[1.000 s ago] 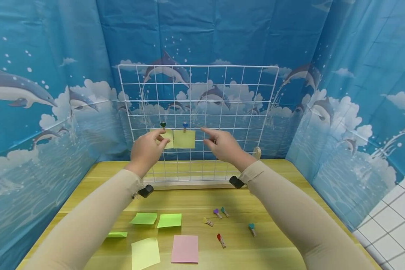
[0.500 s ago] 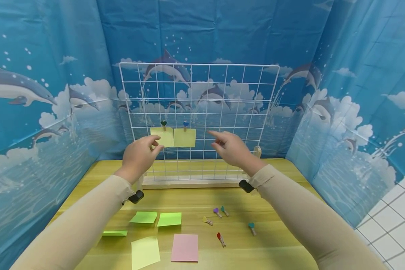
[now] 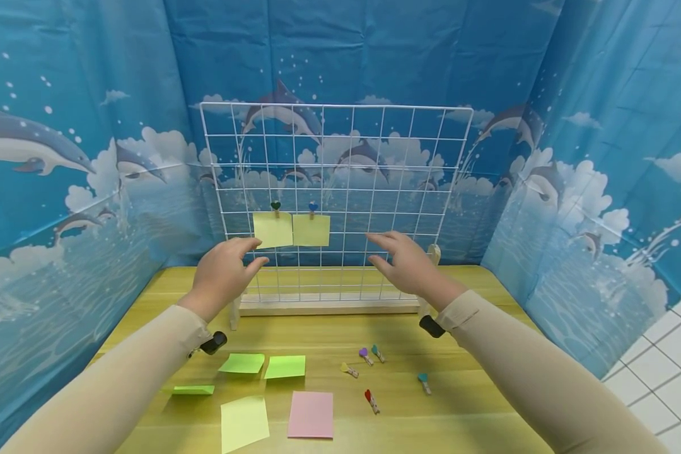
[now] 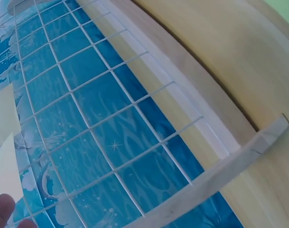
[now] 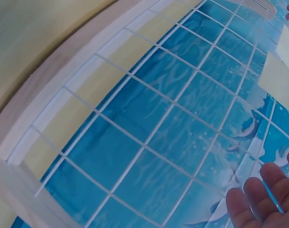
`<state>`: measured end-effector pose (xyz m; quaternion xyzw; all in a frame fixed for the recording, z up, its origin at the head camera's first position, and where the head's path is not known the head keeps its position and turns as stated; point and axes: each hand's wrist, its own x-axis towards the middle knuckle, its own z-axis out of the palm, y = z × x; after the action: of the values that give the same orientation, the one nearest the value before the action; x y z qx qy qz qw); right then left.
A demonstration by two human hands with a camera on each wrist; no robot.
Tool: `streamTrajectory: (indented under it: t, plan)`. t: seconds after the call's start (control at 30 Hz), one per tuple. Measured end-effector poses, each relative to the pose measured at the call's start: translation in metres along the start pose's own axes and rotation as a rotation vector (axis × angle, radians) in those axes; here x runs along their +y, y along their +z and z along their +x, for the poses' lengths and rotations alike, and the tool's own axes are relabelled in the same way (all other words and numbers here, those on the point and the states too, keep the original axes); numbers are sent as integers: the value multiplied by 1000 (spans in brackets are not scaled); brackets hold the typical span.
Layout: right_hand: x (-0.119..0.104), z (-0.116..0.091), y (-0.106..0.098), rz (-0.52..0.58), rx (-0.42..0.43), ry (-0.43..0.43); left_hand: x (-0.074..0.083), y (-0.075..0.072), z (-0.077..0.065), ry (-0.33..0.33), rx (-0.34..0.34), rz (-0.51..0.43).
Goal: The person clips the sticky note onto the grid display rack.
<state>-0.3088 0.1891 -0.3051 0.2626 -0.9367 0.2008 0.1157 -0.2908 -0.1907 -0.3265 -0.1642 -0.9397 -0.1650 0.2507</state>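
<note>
My left hand [image 3: 222, 272] is in front of the lower left of a white wire grid [image 3: 400, 148], fingers and thumb apart with nothing between them. My right hand [image 3: 408, 263] hovers before the grid's lower right, likewise holding nothing, its fingertips [image 5: 275, 176] showing in the right wrist view. Two yellow sticky notes hang side by side on the grid. A clothespin with a dark green heart [image 3: 276, 207] pinches the left note [image 3: 273, 228]; one with a blue heart [image 3: 313, 207] pinches the right note [image 3: 311, 231].
Several heart clothespins, one red [image 3: 371, 401], lie on the wooden table [image 3: 340, 334]. Green sticky notes [image 3: 285, 366], a loose yellow note [image 3: 244, 423] and a pink pad [image 3: 311, 414] lie front left. The grid stands in a wooden base [image 3: 329, 307]; a dolphin-print curtain [image 3: 340, 50] hangs behind.
Both hands have drawn apart and back from the grid, the left going left and down, the right going right and down. The left note is now less covered. Both clipped notes stay in place.
</note>
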Motion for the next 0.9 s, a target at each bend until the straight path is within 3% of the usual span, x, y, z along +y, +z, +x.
streamTrajectory:
  t: [0.57,0.9]
  plan:
    - [14,-23,11,-52,-13,-18,-11,3,-19,34,-96,61]
    - [20,-38,18,-68,-44,12,-16,7,-28,18,-156,43]
